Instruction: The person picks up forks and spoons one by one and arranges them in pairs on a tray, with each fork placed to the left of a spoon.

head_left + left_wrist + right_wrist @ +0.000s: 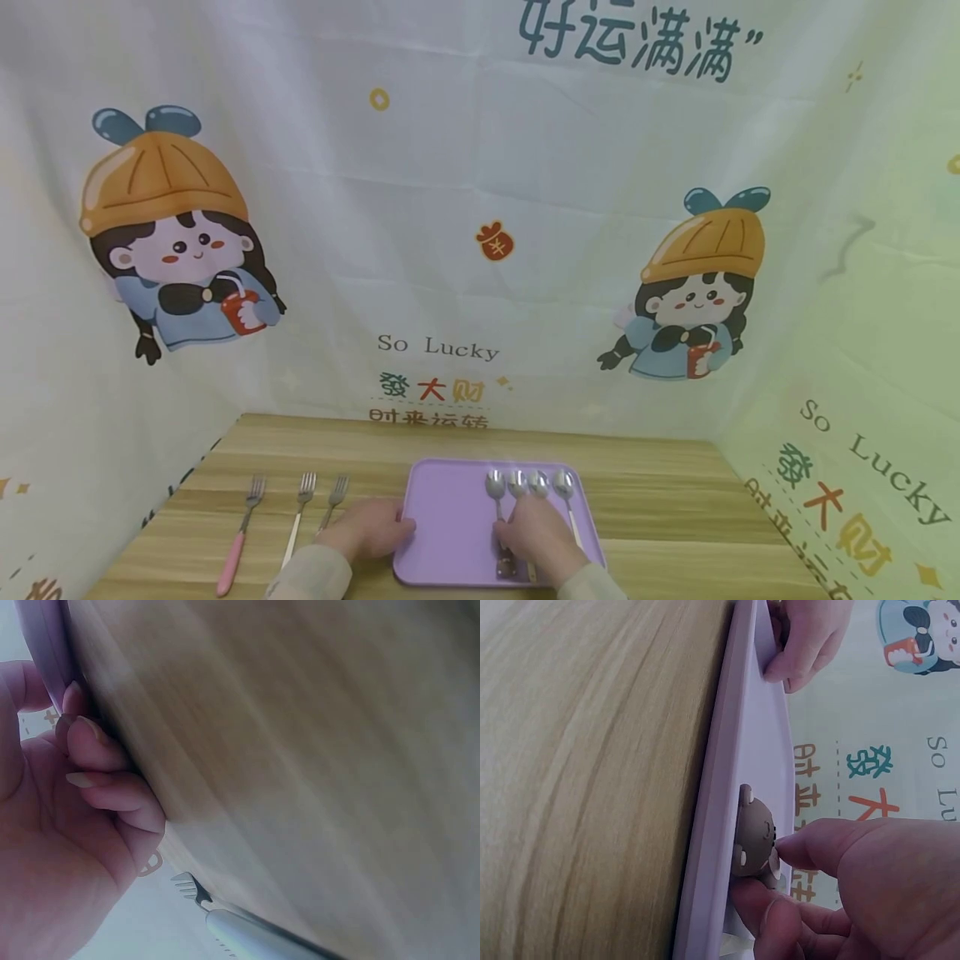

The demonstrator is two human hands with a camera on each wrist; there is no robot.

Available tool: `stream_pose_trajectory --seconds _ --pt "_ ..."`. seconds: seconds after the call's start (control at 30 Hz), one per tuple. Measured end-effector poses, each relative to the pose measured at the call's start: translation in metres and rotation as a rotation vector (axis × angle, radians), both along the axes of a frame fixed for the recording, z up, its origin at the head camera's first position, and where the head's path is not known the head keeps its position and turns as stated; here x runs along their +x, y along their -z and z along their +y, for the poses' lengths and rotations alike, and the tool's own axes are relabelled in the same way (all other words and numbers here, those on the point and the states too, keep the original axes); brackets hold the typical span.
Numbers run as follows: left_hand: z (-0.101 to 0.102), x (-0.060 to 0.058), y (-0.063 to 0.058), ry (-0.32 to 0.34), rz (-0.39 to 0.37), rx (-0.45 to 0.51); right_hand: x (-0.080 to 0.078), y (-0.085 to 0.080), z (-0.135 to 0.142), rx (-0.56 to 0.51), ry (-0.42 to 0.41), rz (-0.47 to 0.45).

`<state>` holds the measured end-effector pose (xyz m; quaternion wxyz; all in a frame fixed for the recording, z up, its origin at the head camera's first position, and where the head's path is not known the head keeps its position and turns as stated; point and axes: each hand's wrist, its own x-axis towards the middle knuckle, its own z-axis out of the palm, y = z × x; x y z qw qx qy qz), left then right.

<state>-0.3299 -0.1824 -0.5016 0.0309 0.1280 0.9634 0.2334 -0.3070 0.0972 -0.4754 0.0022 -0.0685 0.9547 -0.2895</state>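
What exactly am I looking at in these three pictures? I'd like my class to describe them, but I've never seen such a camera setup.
There is no machine here, just a person's bare hands. The wide picture comes from a head-worn camera looking forward and down; the two close-ups come from cameras on the left and right wrists.

On the pale wood-grained table lie three slim metal forks and a shallow purple rectangular tray holding four silver metal spoons. Behind hangs a whitish cloth printed with cartoon figures.

The left hand grips the tray's left edge. The right hand pinches the leftmost spoon near its brown bear-shaped handle end.
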Motion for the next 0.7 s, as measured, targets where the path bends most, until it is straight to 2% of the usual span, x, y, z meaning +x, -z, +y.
stream_pose_trajectory --seconds 0.1,0.17,0.27,0.5,0.7 --pt "-0.002 -0.005 0.006 -0.001 -0.009 0.004 -0.002 -0.001 0.002 0.046 0.010 0.025" --pt "-0.005 -0.011 0.013 0.006 -0.010 -0.020 -0.004 -0.003 0.005 0.082 0.001 0.066" --pt "-0.004 -0.010 0.013 0.005 -0.009 -0.025 -0.008 -0.007 0.016 0.086 0.001 0.114" --pt "0.002 0.005 -0.005 -0.033 -0.031 -0.007 -0.018 -0.016 0.055 -0.033 0.080 0.072" --pt "0.004 0.008 -0.011 -0.050 -0.063 -0.023 -0.017 -0.020 0.091 0.010 0.105 0.058"
